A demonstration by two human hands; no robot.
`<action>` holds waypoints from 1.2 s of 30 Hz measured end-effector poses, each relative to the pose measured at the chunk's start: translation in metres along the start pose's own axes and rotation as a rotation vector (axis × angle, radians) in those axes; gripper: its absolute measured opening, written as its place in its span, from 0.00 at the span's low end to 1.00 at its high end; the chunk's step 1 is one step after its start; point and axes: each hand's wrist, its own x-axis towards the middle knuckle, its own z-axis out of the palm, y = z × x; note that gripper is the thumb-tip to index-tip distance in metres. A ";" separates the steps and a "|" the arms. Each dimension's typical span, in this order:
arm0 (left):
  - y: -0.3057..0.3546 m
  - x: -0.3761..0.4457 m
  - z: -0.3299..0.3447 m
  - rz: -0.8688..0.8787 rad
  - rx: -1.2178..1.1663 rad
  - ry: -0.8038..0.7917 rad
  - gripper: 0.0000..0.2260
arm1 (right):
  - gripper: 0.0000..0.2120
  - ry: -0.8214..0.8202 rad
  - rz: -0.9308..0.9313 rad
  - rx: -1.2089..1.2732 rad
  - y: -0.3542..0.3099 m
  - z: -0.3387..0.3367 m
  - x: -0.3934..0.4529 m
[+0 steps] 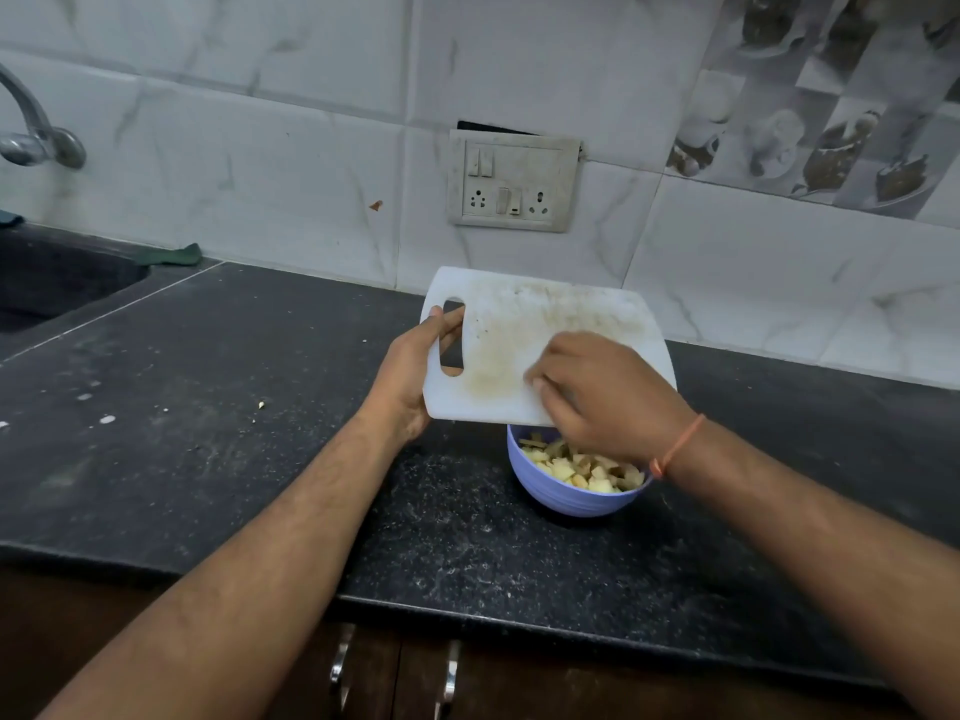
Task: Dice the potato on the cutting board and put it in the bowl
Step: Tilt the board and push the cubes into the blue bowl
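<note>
We judge the task nearly done: the diced potato (576, 467) lies in the bowl (550, 493), above it our left hand (410, 366) grips the tilted board (524, 324), right fingers (550, 389) loosely curled on it, holding nothing visible.

The cutting board (524, 324) is seen to be white plastic, matt, scuffed and stained yellow-brown. Just below it, the bowl (561, 493) appears as smooth lilac plastic with a soft sheen, and moist, pale potato pieces (574, 467) are held in it. The counter (208, 433) under the bowl is dark speckled stone, dusted. Behind the board, glossy marbled tiles (311, 148) are seen; far left, a shiny metal tap (36, 132).
</note>
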 end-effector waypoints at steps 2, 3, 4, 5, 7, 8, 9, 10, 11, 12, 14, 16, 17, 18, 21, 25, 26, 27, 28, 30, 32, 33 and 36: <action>0.001 0.000 0.000 -0.009 0.009 0.002 0.19 | 0.14 -0.064 -0.017 0.061 -0.011 -0.011 -0.026; 0.002 -0.002 0.001 -0.015 0.008 0.003 0.19 | 0.13 -0.070 -0.009 0.093 -0.014 -0.017 -0.034; 0.003 -0.003 0.001 -0.019 0.008 0.007 0.19 | 0.13 -0.042 0.007 0.115 -0.014 -0.021 -0.038; 0.004 -0.003 0.002 -0.020 0.004 0.013 0.19 | 0.12 0.014 0.030 0.125 -0.010 -0.025 -0.039; 0.005 -0.005 0.003 -0.016 0.002 0.021 0.19 | 0.13 0.134 0.094 0.119 0.003 -0.029 -0.031; 0.005 -0.006 0.002 -0.014 0.000 0.023 0.19 | 0.13 0.178 0.122 0.101 0.010 -0.029 -0.023; 0.005 -0.006 0.002 -0.012 0.001 0.027 0.19 | 0.14 0.206 0.142 0.073 0.017 -0.028 -0.014; 0.005 -0.005 0.001 -0.008 0.001 0.030 0.19 | 0.15 0.219 0.156 0.043 0.023 -0.026 -0.003; 0.005 -0.005 0.001 -0.003 0.001 0.028 0.19 | 0.17 0.217 0.167 0.017 0.029 -0.023 0.007; 0.005 -0.004 0.001 0.002 0.004 0.022 0.19 | 0.18 0.208 0.175 -0.003 0.033 -0.018 0.019; 0.004 -0.003 0.001 0.013 0.011 0.021 0.19 | 0.19 0.172 0.177 -0.030 0.036 -0.008 0.038; 0.003 -0.001 0.000 0.033 0.010 0.024 0.20 | 0.16 0.129 0.169 -0.050 0.034 0.003 0.049; 0.003 0.000 0.000 0.044 0.013 0.026 0.20 | 0.14 0.112 0.173 -0.060 0.030 0.008 0.051; 0.002 0.000 -0.001 0.052 0.019 0.028 0.20 | 0.13 0.103 0.182 -0.064 0.026 0.011 0.048; 0.002 0.001 0.000 0.048 0.035 0.047 0.19 | 0.16 0.091 0.196 -0.010 0.006 0.010 0.019; -0.001 0.004 -0.003 0.036 0.032 0.049 0.20 | 0.17 0.014 0.181 0.045 -0.023 -0.002 -0.046; -0.001 0.005 -0.004 0.033 0.026 0.053 0.21 | 0.14 0.043 0.203 0.078 -0.026 -0.006 -0.059; -0.002 0.005 -0.004 0.033 0.022 0.059 0.21 | 0.11 0.109 0.232 0.102 -0.025 -0.009 -0.070; -0.002 0.005 -0.005 0.036 0.017 0.069 0.21 | 0.08 0.191 0.271 0.108 -0.022 -0.011 -0.077; -0.002 0.005 -0.007 0.045 -0.006 0.089 0.21 | 0.09 0.267 0.415 0.080 -0.012 -0.016 -0.086; -0.002 0.004 -0.008 0.052 -0.035 0.115 0.21 | 0.17 0.110 0.635 0.030 0.000 -0.018 -0.094; -0.002 0.005 -0.010 0.056 -0.049 0.138 0.21 | 0.21 -0.014 0.756 0.033 0.004 -0.019 -0.097; -0.002 0.011 -0.017 0.064 -0.102 0.225 0.21 | 0.15 -0.226 1.019 0.534 -0.001 -0.009 -0.096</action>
